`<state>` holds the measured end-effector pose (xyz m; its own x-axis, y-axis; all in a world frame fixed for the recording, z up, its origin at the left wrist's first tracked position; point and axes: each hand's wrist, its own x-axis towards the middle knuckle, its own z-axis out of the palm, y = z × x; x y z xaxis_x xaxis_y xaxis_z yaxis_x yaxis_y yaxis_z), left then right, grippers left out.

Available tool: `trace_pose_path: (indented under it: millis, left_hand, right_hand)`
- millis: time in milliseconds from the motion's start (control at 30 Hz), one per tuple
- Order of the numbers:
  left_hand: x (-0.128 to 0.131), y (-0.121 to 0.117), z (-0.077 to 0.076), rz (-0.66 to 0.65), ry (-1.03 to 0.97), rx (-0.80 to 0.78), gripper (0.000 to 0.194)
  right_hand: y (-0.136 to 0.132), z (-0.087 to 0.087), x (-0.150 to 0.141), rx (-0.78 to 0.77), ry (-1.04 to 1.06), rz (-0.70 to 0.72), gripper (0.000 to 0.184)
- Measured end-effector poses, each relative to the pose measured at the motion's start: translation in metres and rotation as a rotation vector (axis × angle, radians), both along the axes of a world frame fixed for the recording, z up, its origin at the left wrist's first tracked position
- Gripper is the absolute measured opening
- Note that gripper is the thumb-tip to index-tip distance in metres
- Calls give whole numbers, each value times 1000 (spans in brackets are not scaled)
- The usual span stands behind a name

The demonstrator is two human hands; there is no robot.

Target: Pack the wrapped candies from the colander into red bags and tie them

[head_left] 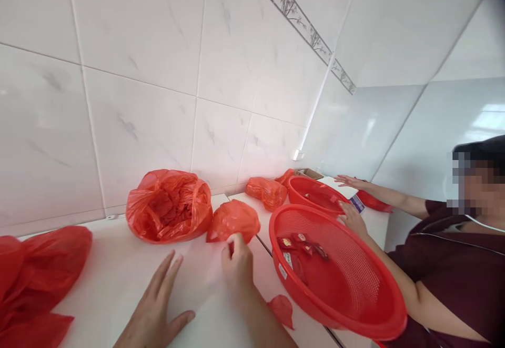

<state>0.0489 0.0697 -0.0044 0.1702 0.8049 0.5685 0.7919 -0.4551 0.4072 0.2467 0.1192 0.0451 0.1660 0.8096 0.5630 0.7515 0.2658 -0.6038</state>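
Observation:
My left hand [155, 303] hovers over the white tabletop with its fingers spread, holding nothing. My right hand [239, 266] is closed, thumb and forefinger together, at the front edge of a small red plastic bag [235, 217]. Whether it pinches the bag or something small cannot be made out. Left of that bag stands a larger, open red bag [169, 208] with red packets inside. To the right of my right hand is a big red mesh basket [355, 269], with several small dark-red packets [300, 245] lying in it.
More red bags lie at the left [47, 269] and by the wall [266, 192]. A second red basket [315, 192] sits behind the first. A co-worker [445, 264] on the right reaches both hands over it. A red plastic scrap [282, 310] lies beside my right forearm.

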Motion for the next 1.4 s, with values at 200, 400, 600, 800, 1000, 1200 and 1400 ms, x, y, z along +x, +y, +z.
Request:
trace_pose_path:
  millis: [200, 400, 600, 800, 1000, 1200, 1400]
  left_hand:
    - [-7, 1, 19, -64, -95, 148, 87]
    - [-20, 4, -1, -136, -130, 47, 24]
    - [-15, -11, 18, -57, -102, -41, 22]
    - [-17, -19, 36, 16, -26, -159, 21]
    - [-22, -12, 36, 186, -64, -234, 28]
    - [1, -21, 63, 96, -451, -400, 22]
    - [20, -35, 92, -152, -968, -647, 26]
  right_hand:
    - [-61, 27, 8, -665, 576, 987, 19]
    - [-37, 27, 37, -367, 412, 446, 30]
    - [-27, 4, 38, -279, -55, 209, 38]
    - [-26, -3, 36, -372, -209, 216, 35]
    - [-42, 24, 34, -17, -39, 97, 30]
    - [-99, 40, 15, 239, 59, 312, 24]
    - [-94, 19, -21, 27, -129, 584, 26]
